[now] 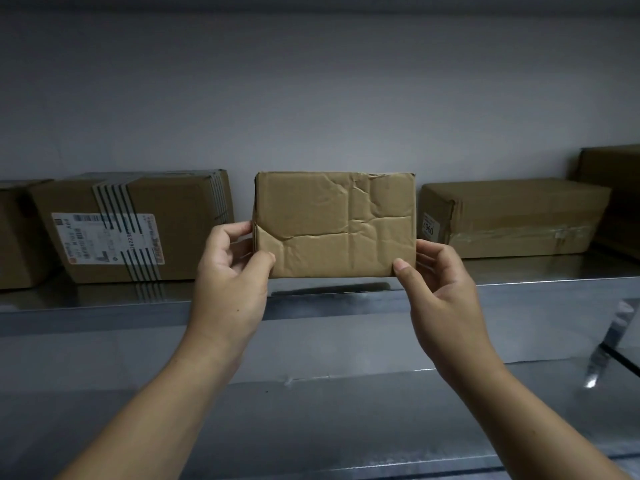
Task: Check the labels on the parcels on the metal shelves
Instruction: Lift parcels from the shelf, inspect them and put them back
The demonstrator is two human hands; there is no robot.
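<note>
A creased brown cardboard parcel [335,225] is held upright in front of the metal shelf [519,292], just above its front edge. Its facing side is plain, with no label showing. My left hand [232,268] grips its lower left edge, thumb on the front and fingers behind. My right hand [440,289] grips the lower right corner the same way. To the left on the shelf stands a taped box [138,226] with a white shipping label [107,239] facing me. To the right lies a flat parcel [512,218] with a small label [428,227] on its left end.
Another box [17,233] sits at the far left and a dark one [613,188] at the far right, cut off by the frame. A grey wall rises behind. A lower metal shelf [311,410] spreads below my forearms.
</note>
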